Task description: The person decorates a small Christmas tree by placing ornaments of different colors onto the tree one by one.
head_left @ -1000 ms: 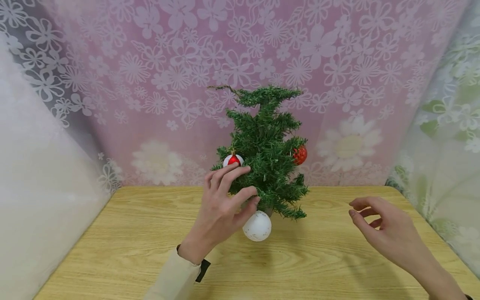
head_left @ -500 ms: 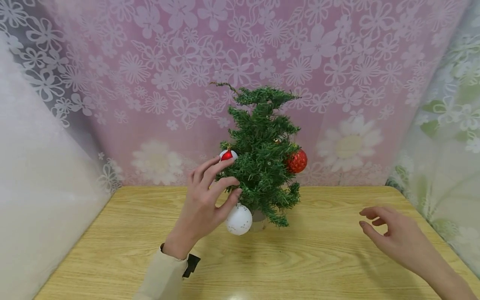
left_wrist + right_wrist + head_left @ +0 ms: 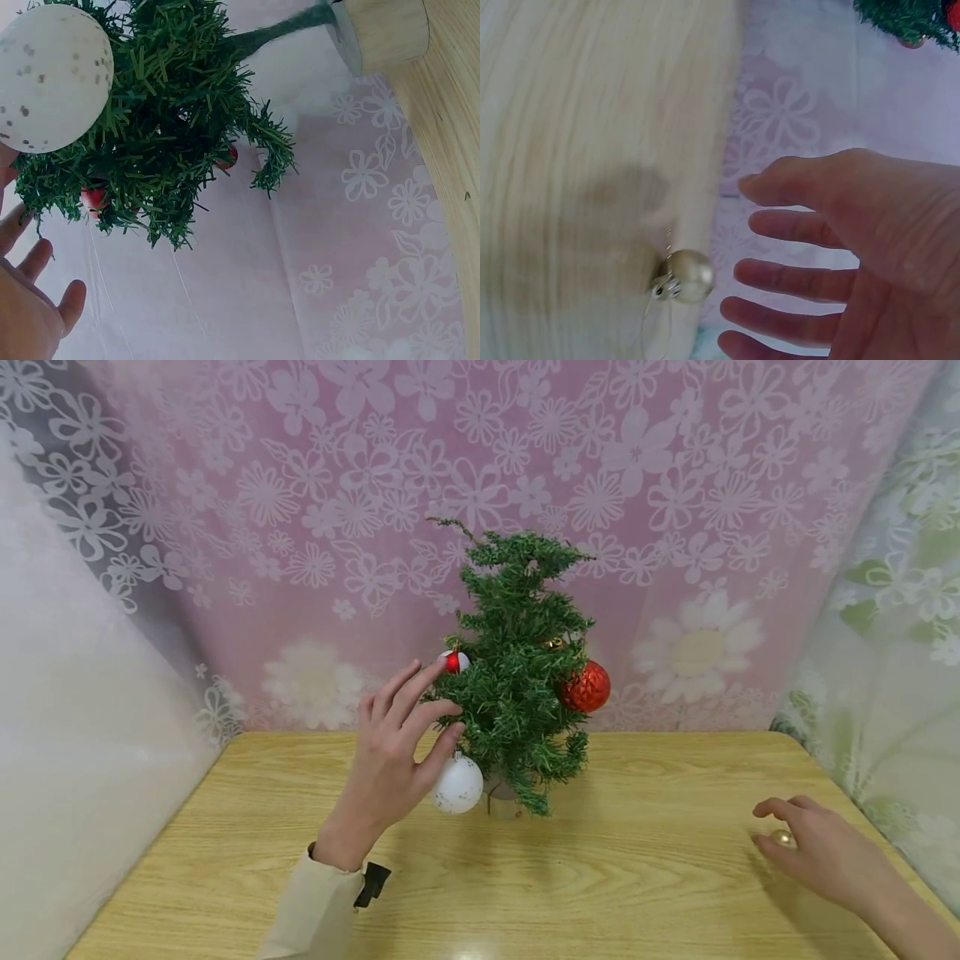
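Note:
A small green Christmas tree (image 3: 517, 635) stands on the table, with a pale wooden base (image 3: 394, 37). My left hand (image 3: 386, 756) reaches into its left side, pinching a branch between thumb and index finger while the other fingers spread. Just below hangs a white speckled ball ornament (image 3: 457, 783), which hides those fingertips in the left wrist view. A red and white ball (image 3: 454, 662) hangs at the upper fingertips. Far to the right, my right hand (image 3: 832, 852) hovers with spread fingers beside a gold ball ornament (image 3: 693, 276) lying on the table, a string loop at its cap.
On the tree's right side hangs a red textured ball (image 3: 587, 687), with a gold-coloured ornament (image 3: 553, 643) partly hidden in the branches. The wooden table (image 3: 630, 893) ends at a pink floral curtain (image 3: 315, 527) behind; pale curtains flank it on both sides.
My left hand has moved left, and the tree has turned with it; the white ball has shifted left and the red ball shows more. My right hand has moved right and down to the gold ball.

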Demonstrator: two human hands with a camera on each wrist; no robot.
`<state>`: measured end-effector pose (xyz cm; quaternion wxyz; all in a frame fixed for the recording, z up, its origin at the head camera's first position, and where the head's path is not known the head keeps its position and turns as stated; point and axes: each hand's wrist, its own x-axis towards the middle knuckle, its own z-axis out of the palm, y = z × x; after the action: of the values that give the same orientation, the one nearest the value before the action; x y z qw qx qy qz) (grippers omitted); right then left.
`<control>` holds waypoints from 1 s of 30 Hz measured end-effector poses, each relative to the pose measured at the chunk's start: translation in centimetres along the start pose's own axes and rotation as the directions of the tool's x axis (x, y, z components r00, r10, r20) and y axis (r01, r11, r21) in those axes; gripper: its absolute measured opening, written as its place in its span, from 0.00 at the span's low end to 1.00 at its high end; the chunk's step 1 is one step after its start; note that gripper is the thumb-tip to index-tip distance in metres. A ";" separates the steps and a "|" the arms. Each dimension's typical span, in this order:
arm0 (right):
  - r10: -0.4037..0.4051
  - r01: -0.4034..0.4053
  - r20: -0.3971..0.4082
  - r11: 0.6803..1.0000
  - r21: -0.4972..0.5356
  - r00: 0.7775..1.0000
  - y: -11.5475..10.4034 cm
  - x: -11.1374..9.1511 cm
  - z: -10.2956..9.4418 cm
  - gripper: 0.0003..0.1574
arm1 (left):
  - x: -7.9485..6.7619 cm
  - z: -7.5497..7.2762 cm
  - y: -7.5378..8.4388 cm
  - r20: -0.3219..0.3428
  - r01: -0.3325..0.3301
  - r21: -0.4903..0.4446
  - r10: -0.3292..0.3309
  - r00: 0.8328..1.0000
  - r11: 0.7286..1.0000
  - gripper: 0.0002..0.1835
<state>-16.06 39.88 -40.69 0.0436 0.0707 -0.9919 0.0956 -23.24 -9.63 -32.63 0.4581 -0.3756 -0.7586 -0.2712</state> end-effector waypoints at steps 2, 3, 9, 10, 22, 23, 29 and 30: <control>-0.015 0.015 0.021 1.000 -0.009 1.000 0.8 0.4 0.2 0.19 | -0.1 -0.1 0.2 0.011 0.016 0.005 -0.016 1.000 1.000 0.15; -0.023 0.023 0.027 1.000 -0.010 0.999 1.2 0.6 0.3 0.19 | -0.1 -0.1 0.2 0.017 0.026 0.006 -0.026 1.000 1.000 0.15; -0.079 0.081 0.058 0.996 -0.027 0.995 2.9 1.8 0.5 0.19 | -0.3 -0.2 0.8 0.043 0.082 0.011 -0.083 0.996 0.997 0.14; -0.092 0.094 0.063 0.995 -0.029 0.994 3.2 2.0 0.6 0.20 | -0.3 -0.2 0.9 0.046 0.089 0.013 -0.090 0.995 0.996 0.14; -0.137 0.136 0.143 0.991 0.021 0.980 4.5 3.4 0.3 0.17 | -0.2 0.3 1.8 0.051 0.115 0.019 -0.116 0.992 0.993 0.15; -0.138 0.137 0.137 0.990 0.019 0.981 4.5 3.4 0.3 0.16 | -0.2 0.4 1.8 0.050 0.114 0.015 -0.115 0.992 0.993 0.15; -0.147 0.143 0.072 0.988 0.061 0.986 4.3 3.3 0.1 0.11 | -0.1 0.7 1.5 0.045 0.119 -0.003 -0.119 0.992 0.993 0.14; -0.151 0.147 0.053 0.986 0.074 0.987 4.1 3.2 0.1 0.11 | -0.1 0.7 1.4 0.043 0.118 0.000 -0.118 0.992 0.993 0.15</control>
<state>-19.81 43.44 -41.20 0.0190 0.1491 -0.9808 0.1243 -22.42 -8.32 -32.99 0.4245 -0.3366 -0.7888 -0.2905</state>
